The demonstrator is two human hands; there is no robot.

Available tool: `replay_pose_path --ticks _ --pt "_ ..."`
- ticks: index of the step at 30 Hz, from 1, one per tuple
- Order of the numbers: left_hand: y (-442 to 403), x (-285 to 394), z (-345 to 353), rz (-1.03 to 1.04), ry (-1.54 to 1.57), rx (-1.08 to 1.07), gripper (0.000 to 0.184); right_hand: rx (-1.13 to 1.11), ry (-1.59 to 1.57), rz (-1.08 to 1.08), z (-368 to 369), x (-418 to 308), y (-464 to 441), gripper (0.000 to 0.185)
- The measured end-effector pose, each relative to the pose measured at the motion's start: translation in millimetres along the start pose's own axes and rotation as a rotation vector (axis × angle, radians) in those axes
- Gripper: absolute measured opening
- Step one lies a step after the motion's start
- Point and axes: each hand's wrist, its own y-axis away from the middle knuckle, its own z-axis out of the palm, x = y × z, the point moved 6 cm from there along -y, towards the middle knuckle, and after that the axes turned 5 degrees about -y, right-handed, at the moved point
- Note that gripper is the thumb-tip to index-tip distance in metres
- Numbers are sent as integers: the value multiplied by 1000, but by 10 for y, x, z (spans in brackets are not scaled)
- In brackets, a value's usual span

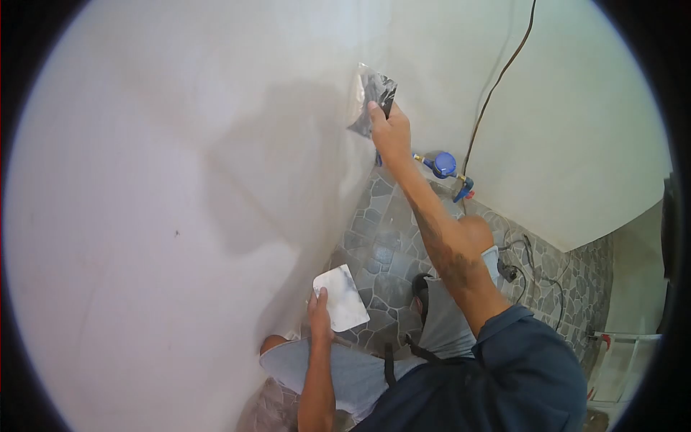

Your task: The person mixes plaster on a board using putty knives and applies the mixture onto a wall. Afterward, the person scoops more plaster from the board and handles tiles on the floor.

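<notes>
The left wall (129, 216) carries a small dark mark (177, 233) and, nearer its corner with the right wall (576, 129), a broad soft shadow (273, 158). Low beside the left wall, the left hand (319, 311) is closed on a white plate (342, 299), thumb flat on its face; the fingers behind are hidden. The plate hangs over the near part of the stone-patterned floor (381, 248), by the edge where floor meets left wall. Its long axis slants from upper left to lower right, with the rounded corners showing.

Farther up, the right hand (392, 137) grips a shiny blade (366, 97) at the wall corner, above the floor's far corner. The thumb presses its face, with the other fingers mostly out of sight. The blade's long axis runs nearly upright, its top leaning right; a black strip borders the right side, and the pale left side faces the left wall. Whether it touches the wall I cannot tell.

Right of the wrist, a blue meter (444, 165) sits low against the right wall, beside a brown cable (497, 83). Dark cords (531, 252) lie on the floor along that wall's foot.
</notes>
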Motion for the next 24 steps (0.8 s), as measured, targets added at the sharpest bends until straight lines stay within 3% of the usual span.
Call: replay_pose_path --ticks 2,5,9,15,18,21,24 --pt "-54 -23 -7 23 33 -24 41 40 -26 -22 65 415 -122 26" --pt "-72 -30 -17 49 13 -5 41 56 1 -14 194 385 7 25" --pt "8 65 48 61 26 4 41 -75 64 15 433 -198 540 21" --pt "20 83 52 48 18 -5 44 -115 17 -452 744 -730 1409 33" --pt "58 96 95 43 21 7 44 -297 -45 -576 735 -940 1730 58" --pt "7 10 61 31 -4 13 44 -487 -243 -436 699 -938 1806 44" --pt "-78 -152 -132 31 -27 44 44 -468 -23 -110 401 -787 1639 25"
